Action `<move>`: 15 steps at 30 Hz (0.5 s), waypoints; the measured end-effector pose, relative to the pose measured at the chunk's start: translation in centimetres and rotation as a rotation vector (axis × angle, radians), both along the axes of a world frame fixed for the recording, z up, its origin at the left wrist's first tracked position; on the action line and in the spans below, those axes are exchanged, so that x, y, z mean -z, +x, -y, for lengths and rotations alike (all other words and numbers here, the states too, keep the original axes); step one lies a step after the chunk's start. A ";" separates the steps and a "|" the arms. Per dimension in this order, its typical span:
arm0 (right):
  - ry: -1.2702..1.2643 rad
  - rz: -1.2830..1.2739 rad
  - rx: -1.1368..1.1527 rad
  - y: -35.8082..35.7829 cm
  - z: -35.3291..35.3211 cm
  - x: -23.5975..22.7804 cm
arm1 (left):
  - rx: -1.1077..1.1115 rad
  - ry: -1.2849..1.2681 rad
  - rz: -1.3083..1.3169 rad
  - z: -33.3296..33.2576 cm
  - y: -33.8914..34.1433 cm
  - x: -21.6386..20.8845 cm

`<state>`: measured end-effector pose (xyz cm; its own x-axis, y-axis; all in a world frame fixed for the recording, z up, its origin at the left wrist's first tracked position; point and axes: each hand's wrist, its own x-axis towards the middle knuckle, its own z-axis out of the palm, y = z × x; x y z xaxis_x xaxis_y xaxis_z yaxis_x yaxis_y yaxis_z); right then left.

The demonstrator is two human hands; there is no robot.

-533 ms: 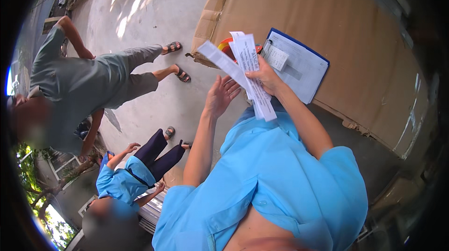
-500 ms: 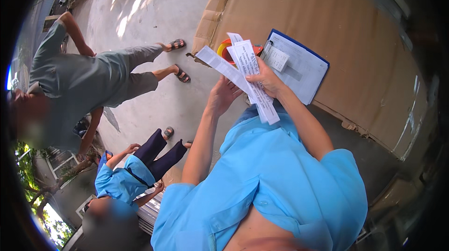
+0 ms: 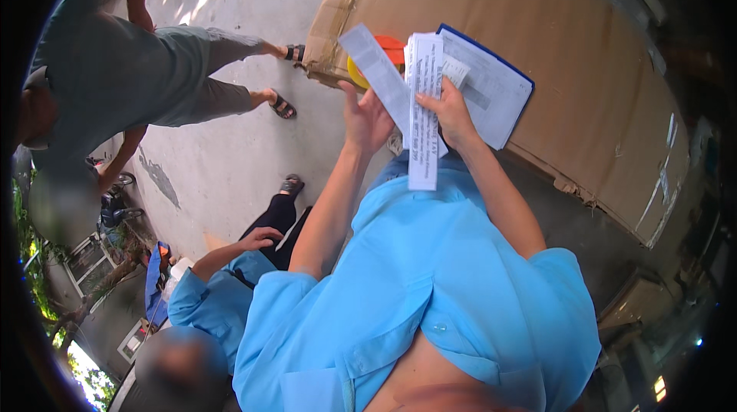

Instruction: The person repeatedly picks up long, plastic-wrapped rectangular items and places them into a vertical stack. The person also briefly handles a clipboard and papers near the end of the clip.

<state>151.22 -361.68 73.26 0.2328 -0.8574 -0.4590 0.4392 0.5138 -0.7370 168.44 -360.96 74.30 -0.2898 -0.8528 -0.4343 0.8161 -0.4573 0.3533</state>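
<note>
A stack of narrow printed paper strips (image 3: 423,117) is pinched in my right hand (image 3: 453,111), thumb on top, the strips standing nearly upright in view. One blank-looking strip (image 3: 375,67) fans out to the left of the stack. My left hand (image 3: 368,118) is beside that strip, palm up with thumb and fingers apart; some fingertips are behind the paper, so I cannot tell whether they touch it. Behind the strips lies a blue clipboard (image 3: 528,96) with white sheets and a small slip of paper (image 3: 454,69). A yellow tape roll (image 3: 356,72) and an orange-red object (image 3: 391,48) are partly covered.
The clipboard rests on a large brown cardboard surface (image 3: 583,97) with a taped, worn edge. At the left, a person in grey-green (image 3: 123,74) stands on the concrete floor (image 3: 230,105). Nearer, a person in a blue shirt (image 3: 223,297) is close to my left arm.
The printed strips have turned more upright, and one strip has spread farther from the stack. My left hand has opened wider. The person in blue has come closer to my left arm.
</note>
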 end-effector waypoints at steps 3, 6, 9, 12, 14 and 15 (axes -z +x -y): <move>-0.022 -0.065 0.012 1.1 -0.3 0.0 | 0.124 -0.183 0.362 -0.2 0.0 0.0; 0.115 0.027 0.068 1.5 0.2 -0.5 | 0.076 -0.075 0.318 0.2 1.4 0.1; -0.020 0.147 0.299 0.4 1.0 -1.9 | -0.032 -0.064 0.145 0.7 4.3 -0.2; -0.116 0.162 0.271 -0.7 1.5 -3.9 | 0.039 0.043 0.475 0.6 6.8 -0.6; -0.212 0.076 0.105 -0.3 1.5 -4.9 | 0.165 0.049 0.317 0.2 7.0 -0.6; -0.223 0.042 -0.045 0.3 1.4 -5.2 | 0.160 0.103 0.179 -0.2 6.7 -0.5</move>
